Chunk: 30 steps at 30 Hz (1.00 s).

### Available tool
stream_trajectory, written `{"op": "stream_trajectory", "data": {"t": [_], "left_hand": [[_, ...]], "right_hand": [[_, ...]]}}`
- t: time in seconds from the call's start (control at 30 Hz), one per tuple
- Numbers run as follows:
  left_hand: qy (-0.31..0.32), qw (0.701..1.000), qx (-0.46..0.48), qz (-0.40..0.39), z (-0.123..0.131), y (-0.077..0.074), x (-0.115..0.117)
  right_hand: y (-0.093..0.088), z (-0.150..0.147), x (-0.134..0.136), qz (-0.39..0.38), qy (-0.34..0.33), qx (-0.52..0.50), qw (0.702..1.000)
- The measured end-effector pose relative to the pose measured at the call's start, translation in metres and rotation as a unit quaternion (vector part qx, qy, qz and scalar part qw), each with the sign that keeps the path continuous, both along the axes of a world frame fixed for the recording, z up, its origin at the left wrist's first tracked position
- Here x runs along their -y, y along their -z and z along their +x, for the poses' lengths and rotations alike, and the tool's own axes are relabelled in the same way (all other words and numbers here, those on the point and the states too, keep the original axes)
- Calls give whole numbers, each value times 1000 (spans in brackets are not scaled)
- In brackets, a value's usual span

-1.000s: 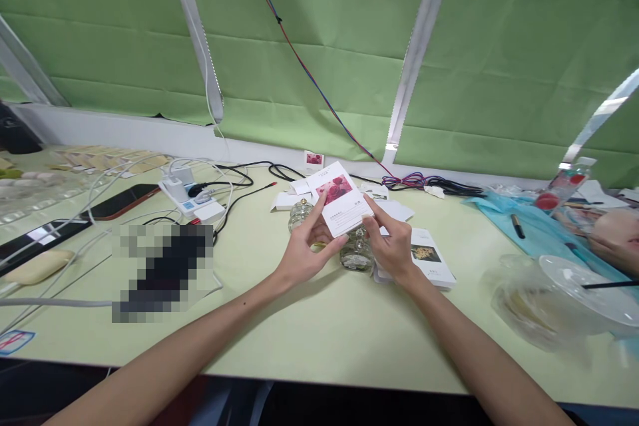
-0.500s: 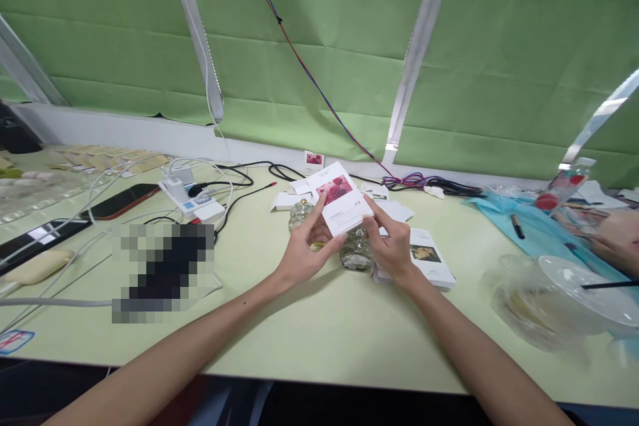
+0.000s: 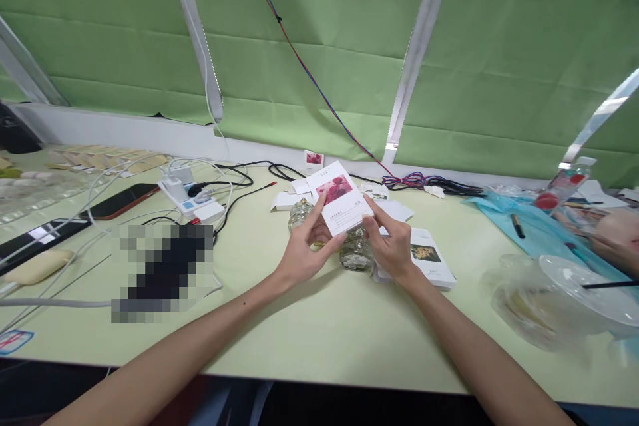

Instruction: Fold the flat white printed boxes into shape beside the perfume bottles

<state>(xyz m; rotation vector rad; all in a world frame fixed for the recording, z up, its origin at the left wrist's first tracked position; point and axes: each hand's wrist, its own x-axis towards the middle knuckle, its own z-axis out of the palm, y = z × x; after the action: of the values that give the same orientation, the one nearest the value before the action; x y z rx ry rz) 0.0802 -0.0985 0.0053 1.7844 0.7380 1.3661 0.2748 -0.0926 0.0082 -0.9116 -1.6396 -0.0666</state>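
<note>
Rose-printed card (image 3: 342, 200), white and seemingly one of a thin stack, judging by the slight depth along its near edge, was held up in front of the person, tilted above the surface (image 3: 319, 339) with its picture side facing the camera. Both hands were closed lightly on it: the left hand (image 3: 307, 249) had its index finger against the left edge and its thumb at the near edge, while the right hand (image 3: 392, 243) pinched the right edge near its lower corner. By its look it would handle as something light and fairly stiff, flat under a two-sided grip, though a hard squeeze might bow it or crease a corner. The printed face looked smooth, so if several cards lay together they might slide over each other; the edges seemed the best place to take hold, keeping fingertips off the picture and squaring the pile between both sides. Just below, between the hands, stood a glass jar (image 3: 355, 259), with another glass vessel (image 3: 299, 215) beyond the left hand; both looked harder, heavier and more breakable than the card. Beside the right wrist lay a white stack with a yellow-flower picture (image 3: 433, 263), apparently of similar stiffness.
</note>
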Motion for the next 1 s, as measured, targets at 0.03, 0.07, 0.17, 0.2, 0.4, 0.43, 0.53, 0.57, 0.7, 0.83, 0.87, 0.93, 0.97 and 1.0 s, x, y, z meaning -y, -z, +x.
{"op": "stream_trajectory", "data": {"t": [0.03, 0.07, 0.17, 0.2, 0.4, 0.43, 0.53, 0.57, 0.7, 0.83, 0.87, 0.93, 0.97, 1.0], "left_hand": [[2, 1000, -1, 0, 0, 0, 0], [4, 1000, -2, 0, 0, 0, 0], [4, 1000, -5, 1, -1, 1, 0], [2, 1000, -6, 2, -1, 1, 0], [3, 1000, -3, 3, 0, 1, 0], [3, 1000, -3, 1, 0, 1, 0], [-1, 1000, -2, -2, 0, 1, 1], [-1, 1000, -3, -2, 0, 1, 1], [-2, 1000, -4, -2, 0, 1, 1], [-3, 1000, -6, 3, 0, 1, 1], [-4, 1000, -7, 4, 0, 1, 1], [-4, 1000, -7, 4, 0, 2, 1], [-5, 1000, -7, 4, 0, 2, 1], [-6, 1000, -8, 4, 0, 2, 1]], "right_hand": [[0, 0, 0, 3, -2, 0, 1000], [0, 0, 0, 7, -4, -1, 1000], [0, 0, 0, 16, -5, -3, 1000], [0, 0, 0, 16, -4, -4, 1000], [0, 1, -1, 12, 2, -6, 1000], [0, 1, -1, 11, 1, -5, 1000], [0, 1, -1, 12, 1, -1, 1000], [0, 2, 0, 14, 1, -1, 1000], [0, 2, 0, 27, -2, -1, 1000], [1, 2, -1, 21, 3, -2, 1000], [1, 3, -1, 22, 2, -3, 1000], [1, 3, -2, 30, -4, -4, 1000], [1, 3, -2, 35, -7, -5, 999], [1, 3, -2, 40, -8, -4, 999]]}}
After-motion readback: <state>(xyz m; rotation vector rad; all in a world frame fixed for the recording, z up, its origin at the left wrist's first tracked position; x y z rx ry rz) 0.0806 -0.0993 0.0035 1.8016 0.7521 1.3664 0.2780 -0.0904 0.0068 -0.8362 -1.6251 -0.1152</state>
